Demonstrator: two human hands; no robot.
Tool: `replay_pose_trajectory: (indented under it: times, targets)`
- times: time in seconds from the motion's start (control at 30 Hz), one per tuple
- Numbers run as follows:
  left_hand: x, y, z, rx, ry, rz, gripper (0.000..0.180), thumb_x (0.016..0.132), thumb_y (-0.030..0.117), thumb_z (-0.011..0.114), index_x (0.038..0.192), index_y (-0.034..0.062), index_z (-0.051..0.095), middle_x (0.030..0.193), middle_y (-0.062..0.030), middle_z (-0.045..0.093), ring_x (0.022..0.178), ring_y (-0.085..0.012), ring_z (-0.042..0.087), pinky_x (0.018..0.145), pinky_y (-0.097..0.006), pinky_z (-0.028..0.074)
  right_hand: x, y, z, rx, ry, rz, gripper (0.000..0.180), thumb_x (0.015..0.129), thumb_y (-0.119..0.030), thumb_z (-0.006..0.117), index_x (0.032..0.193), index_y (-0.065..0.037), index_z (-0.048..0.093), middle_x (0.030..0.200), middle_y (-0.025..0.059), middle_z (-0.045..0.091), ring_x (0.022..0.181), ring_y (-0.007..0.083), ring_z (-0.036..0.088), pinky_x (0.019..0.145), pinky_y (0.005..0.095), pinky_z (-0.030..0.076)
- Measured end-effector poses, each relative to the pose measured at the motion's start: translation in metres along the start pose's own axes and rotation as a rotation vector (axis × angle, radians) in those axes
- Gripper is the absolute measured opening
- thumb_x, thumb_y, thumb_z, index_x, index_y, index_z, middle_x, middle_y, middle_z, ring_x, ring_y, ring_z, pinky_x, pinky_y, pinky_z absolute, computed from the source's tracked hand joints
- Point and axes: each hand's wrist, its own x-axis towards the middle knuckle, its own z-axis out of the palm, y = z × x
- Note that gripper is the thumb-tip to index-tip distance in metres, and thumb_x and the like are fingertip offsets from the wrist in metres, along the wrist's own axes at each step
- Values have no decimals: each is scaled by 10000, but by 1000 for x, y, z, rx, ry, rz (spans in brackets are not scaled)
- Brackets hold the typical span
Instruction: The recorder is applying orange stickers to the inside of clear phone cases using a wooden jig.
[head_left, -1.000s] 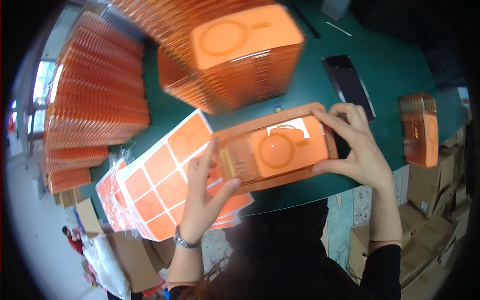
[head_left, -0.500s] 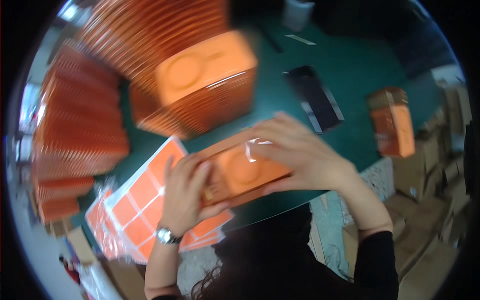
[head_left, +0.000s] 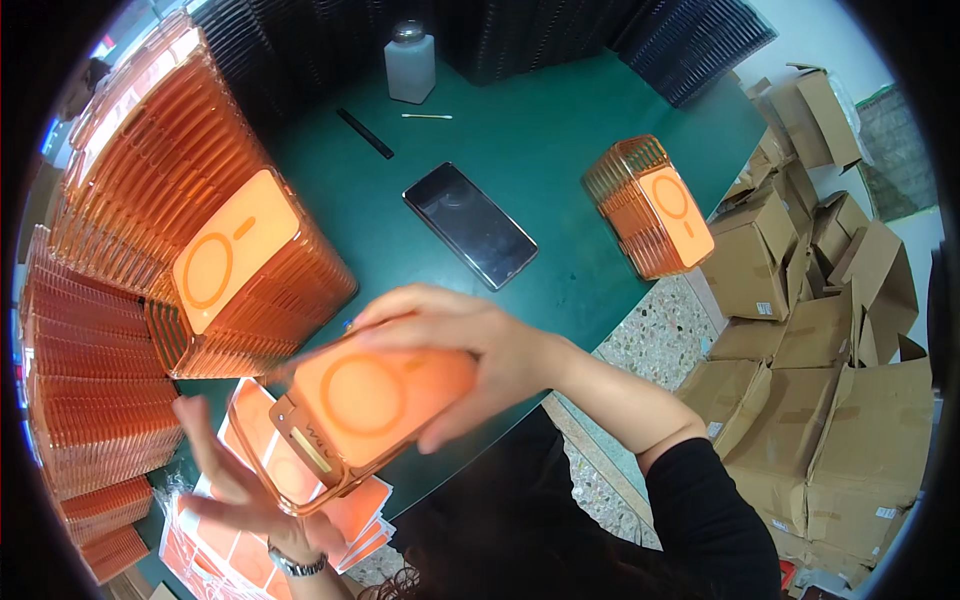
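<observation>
My right hand (head_left: 440,350) grips a see-through orange phone case (head_left: 275,470) from its far and right sides, tilted above the table. Inside it lies a bright orange panel with a ring mark (head_left: 365,395), next to a brown block (head_left: 300,440) with a pale slot. By the case's lower left end, my left hand (head_left: 235,480) is open with fingers spread; whether its thumb touches the rim I cannot tell. Beneath it lie orange sticker sheets (head_left: 235,540) in squares, partly hidden by hand and case.
Stacked orange cases (head_left: 165,150) fill the left side, one pile (head_left: 270,310) closer in. A black smartphone (head_left: 470,225), black stick (head_left: 365,133), cotton swab (head_left: 427,116) and bottle (head_left: 410,68) lie beyond. A short case stack (head_left: 650,205) stands right, near cardboard boxes (head_left: 780,400).
The view has swung, so the table's things sit further left. My left hand has come off the case and spread its fingers. My right hand keeps hold of the case, now tilted differently.
</observation>
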Motion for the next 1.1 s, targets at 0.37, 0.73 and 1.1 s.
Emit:
replay_pose_trajectory:
  times: [0.37,0.73,1.1]
  targets:
    - [-126,20,-31,310,-12,-562,849,1020,615,379,1615,51,158,1652,-203,231,1539,-346,208,1240,-544,150,-78,-12,13,1341,556,105,1263,625,-951,598,1438,-3,412,1301,160,536,1113,316,625,921,494,533]
    - [-167,10,-45,658,-486,-543,697,1046,505,389,1563,44,314,1659,-166,250,1543,-349,199,1227,-581,82,-75,-19,10,1322,507,58,1294,601,-979,562,1438,-5,409,1314,175,546,1104,325,638,870,479,562]
    - [-165,10,-43,663,-470,-543,662,1045,472,405,1543,38,370,1647,-159,289,1533,-351,229,1227,-573,97,-75,-26,-5,1383,554,53,1310,581,-872,716,1504,-43,297,1311,283,545,1073,420,648,840,551,601]
